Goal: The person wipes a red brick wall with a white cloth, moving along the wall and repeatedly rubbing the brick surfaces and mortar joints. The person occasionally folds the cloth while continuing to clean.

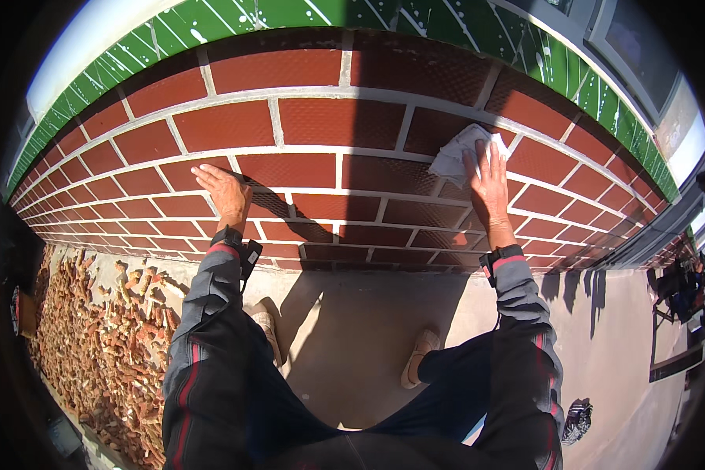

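A wall of red tiles with pale joints (309, 165) stands in front of me, partly in shadow. My right hand (489, 176) lies flat with spread fingers over a crumpled white cloth (453, 154), pressing it to the tiles at the right. At the left, my left hand (224, 191) is held at the wall with nothing in it, its fingers stretched out; whether the palm touches the tiles is hard to tell. Each wrist wears a black strap. Above the red tiles runs a green ledge with white streaks (305, 13).
Corn cobs (111, 364) cover the ground at the left. My feet stand on a concrete floor (352, 352) below the wall. A dark patterned bundle (577, 422) lies at the lower right. A window (637, 50) is at the upper right.
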Demonstrator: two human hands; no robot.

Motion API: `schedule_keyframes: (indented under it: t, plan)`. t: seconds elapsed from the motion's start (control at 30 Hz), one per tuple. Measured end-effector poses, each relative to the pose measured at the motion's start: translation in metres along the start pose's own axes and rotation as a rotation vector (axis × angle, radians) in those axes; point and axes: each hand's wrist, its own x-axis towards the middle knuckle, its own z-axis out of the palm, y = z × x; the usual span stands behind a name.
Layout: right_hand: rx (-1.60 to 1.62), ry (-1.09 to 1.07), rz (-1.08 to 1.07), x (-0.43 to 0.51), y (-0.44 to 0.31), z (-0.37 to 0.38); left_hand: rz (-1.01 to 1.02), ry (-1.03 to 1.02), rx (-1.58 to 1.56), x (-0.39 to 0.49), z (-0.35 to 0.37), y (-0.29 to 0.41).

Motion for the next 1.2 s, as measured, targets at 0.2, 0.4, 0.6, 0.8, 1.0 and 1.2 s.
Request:
schedule_keyframes:
  t: [0.2,0.4,0.6,0.8,1.0,1.2]
  plan:
    - [-0.018,-0.036,0.632,-0.067,0.087,0.014,0.047,0.055,-0.004,0.005,0.016,-0.003]
    - [0.174,-0.017,1.239,-0.118,0.136,0.039,-0.010,0.038,-0.003,0.009,0.016,0.003]
    - [0.188,0.011,1.581,-0.084,0.091,0.049,-0.031,-0.022,0.131,0.009,0.013,0.009]
    - [0.229,-0.187,1.438,-0.041,0.051,0.018,-0.022,-0.020,0.087,0.005,0.007,0.010]
    - [0.296,-0.268,1.325,-0.015,-0.012,0.021,0.001,-0.063,0.008,-0.001,-0.009,0.005]
    - [0.358,-0.350,1.191,0.018,-0.098,0.029,0.069,-0.062,-0.080,-0.005,-0.018,-0.009]
